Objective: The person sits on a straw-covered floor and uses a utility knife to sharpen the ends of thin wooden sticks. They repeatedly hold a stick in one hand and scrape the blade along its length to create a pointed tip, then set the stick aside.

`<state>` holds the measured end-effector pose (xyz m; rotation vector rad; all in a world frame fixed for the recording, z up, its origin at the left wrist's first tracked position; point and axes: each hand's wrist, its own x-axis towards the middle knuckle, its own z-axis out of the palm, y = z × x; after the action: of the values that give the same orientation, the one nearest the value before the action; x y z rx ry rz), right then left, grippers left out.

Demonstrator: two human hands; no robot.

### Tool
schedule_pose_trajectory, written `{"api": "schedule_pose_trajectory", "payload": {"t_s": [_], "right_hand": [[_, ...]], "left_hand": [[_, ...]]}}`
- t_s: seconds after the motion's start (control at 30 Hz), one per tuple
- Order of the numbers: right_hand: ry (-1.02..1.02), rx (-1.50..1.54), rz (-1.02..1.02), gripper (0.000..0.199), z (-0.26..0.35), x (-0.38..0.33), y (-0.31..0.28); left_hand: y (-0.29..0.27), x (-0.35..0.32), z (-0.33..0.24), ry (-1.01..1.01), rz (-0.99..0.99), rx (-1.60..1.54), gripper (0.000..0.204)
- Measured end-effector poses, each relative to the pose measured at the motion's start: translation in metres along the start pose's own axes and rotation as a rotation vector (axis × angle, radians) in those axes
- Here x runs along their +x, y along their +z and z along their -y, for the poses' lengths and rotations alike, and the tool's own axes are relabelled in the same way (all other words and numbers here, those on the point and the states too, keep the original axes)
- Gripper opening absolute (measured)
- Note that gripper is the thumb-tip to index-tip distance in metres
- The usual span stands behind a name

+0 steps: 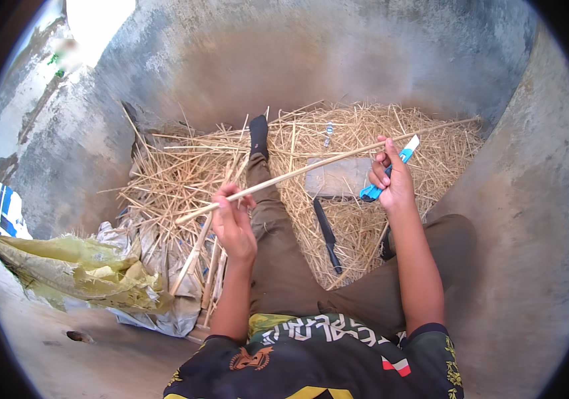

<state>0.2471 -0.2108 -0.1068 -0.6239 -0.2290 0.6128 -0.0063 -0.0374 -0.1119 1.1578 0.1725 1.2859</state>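
Observation:
A long, thin, pale stick (311, 167), which looks like a bamboo strip, slants across my lap, rising to the right. My left hand (234, 229) is closed around it near its thick lower end, thumb and fingers pinching it. My right hand (396, 183) grips a blue utility knife (372, 193) against the palm, its pale blade end pointing up and right. The stick also passes by the raised fingertips of that hand; whether they pinch it is hard to tell. Below it, a grey-brown block (341, 178) lies on the straw-like shavings.
A black knife (326, 229) lies on the shavings (364, 233) between my legs. A small clear-and-blue item (328, 134) sits beyond the block. Left are loose strips (178, 173) and a yellowish sack (91, 272). A grey wall (311, 60) curves around the far side.

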Motion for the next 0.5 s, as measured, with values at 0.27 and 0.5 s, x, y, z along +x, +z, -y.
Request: {"api": "schedule_pose_trajectory", "payload": {"t_s": [0.27, 0.5], "right_hand": [[-0.218, -0.279, -0.12, 0.028, 0.004, -0.001, 0.005], [-0.263, -0.474, -0.151, 0.029, 0.014, -0.006, 0.012]], "left_hand": [[-0.043, -0.098, 0.0, -1.051, -0.069, -0.297, 0.037], [-0.037, -0.133, -0.028, -0.75, 0.347, 0.446, 0.032]]}}
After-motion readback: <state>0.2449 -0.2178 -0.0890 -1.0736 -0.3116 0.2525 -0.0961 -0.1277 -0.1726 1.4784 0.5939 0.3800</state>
